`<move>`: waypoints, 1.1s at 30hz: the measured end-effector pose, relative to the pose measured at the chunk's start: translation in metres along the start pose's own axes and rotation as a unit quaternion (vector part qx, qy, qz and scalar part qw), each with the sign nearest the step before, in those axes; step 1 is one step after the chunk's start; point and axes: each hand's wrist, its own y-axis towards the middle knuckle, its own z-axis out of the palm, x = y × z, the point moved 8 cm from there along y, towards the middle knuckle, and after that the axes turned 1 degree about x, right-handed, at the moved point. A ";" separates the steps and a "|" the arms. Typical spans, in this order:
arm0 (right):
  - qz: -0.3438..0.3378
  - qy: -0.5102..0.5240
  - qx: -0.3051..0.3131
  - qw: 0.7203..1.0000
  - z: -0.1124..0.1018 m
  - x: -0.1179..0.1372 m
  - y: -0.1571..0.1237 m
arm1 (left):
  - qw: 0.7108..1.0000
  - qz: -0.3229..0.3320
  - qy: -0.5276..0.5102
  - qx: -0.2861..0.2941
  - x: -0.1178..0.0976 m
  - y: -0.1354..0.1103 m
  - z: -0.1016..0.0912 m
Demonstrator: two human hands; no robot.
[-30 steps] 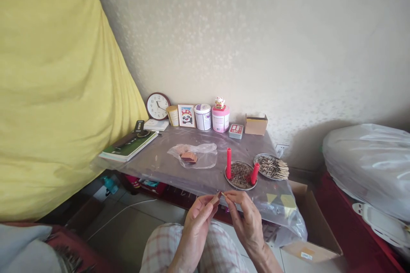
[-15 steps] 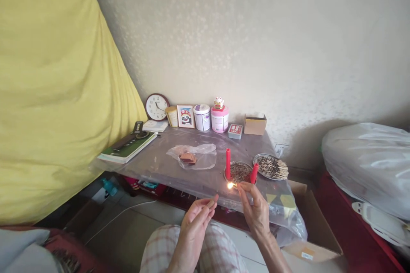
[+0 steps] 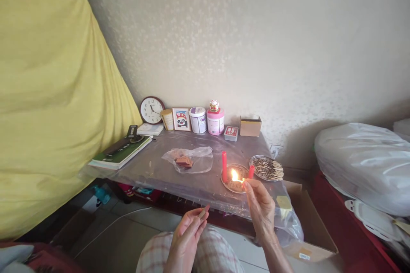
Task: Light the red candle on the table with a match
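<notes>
Table (image 3: 150, 158): tray (image 3: 229, 185) holds candles (image 3: 224, 166); plate (image 3: 262, 156), matchsticks (image 3: 274, 170); right hand (image 3: 262, 204), lit match (image 3: 239, 180).

Behind, on the desk (image 3: 144, 166), a wall clock (image 3: 152, 110), picture frame (image 3: 181, 119), canisters (image 3: 197, 120) and cardboard box (image 3: 250, 127) are standing left to right. Before them, a book (image 3: 120, 153), matchboxes (image 3: 184, 162) in or on a plastic bag (image 3: 201, 162), candles (image 3: 224, 166) on a plate (image 3: 229, 187) and matchsticks (image 3: 275, 171) on a dish (image 3: 253, 159) are sitting in that order.

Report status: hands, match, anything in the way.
Left hand holding small brown piece; right hand pinching lit match. That hand partly blocks view of short red candle.
</notes>
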 end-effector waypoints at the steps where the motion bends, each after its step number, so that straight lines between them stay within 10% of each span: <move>1: 0.018 0.015 0.001 1.000 0.000 -0.001 0.001 | 1.000 -0.003 -0.001 -0.006 0.001 0.000 -0.003; 13: 0.150 0.182 -0.022 0.972 0.006 -0.012 0.005 | 1.000 -0.014 0.001 -0.025 0.008 0.000 -0.024; 33: 0.116 0.172 0.005 0.978 0.020 0.001 0.024 | 0.997 -0.059 -0.025 -0.038 0.024 0.006 -0.054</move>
